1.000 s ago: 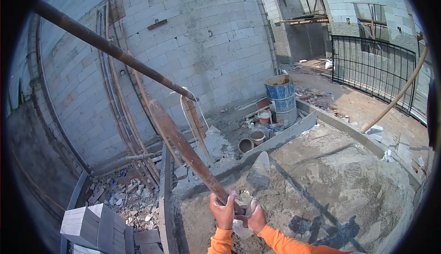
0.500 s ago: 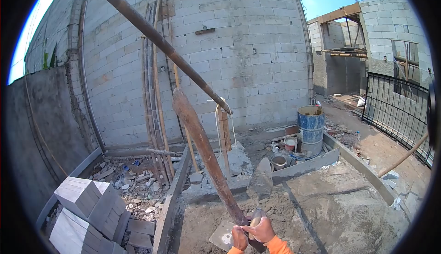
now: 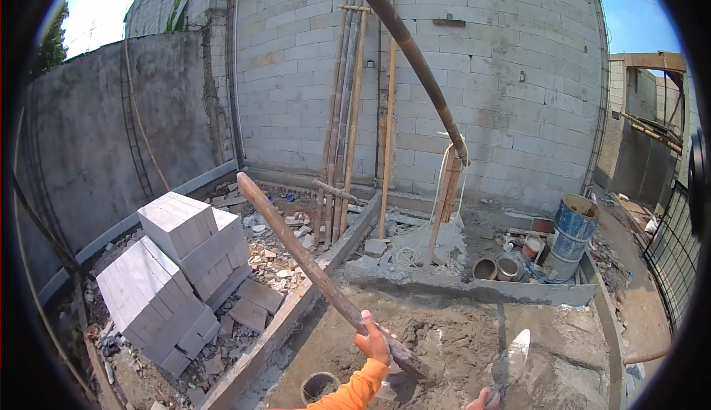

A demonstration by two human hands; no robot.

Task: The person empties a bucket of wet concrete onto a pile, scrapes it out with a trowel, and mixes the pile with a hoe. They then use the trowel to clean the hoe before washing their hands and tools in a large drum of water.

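Observation:
My left hand (image 3: pixel 375 342) is wrapped round the lower part of a thick wooden pole (image 3: pixel 307 263), which leans up and to the left. The pole's lower end reaches down to wet mortar (image 3: pixel 437 328) on the ground. At the bottom edge of the view my right hand (image 3: pixel 485 400) is only partly seen, closed at the handle end of a trowel (image 3: pixel 511 358). Its pointed blade, smeared grey, lies over the mortar and points away from me. Below my left forearm sits a bucket (image 3: pixel 320 386), partly hidden by the orange sleeve.
Pale blocks (image 3: pixel 174 262) are stacked at the left beside rubble. A long pole (image 3: pixel 415 51) slants overhead to a wooden post (image 3: pixel 448 188). A blue drum (image 3: pixel 574 228) and small buckets (image 3: pixel 507 267) stand at the right, behind a low concrete edge (image 3: pixel 474 291). A block wall (image 3: pixel 489 99) rises behind.
My view has swung left. My hands, together at the pole before, are now apart: the left grips the pole, and the right has moved away rightward with the trowel. The pole leans further left.

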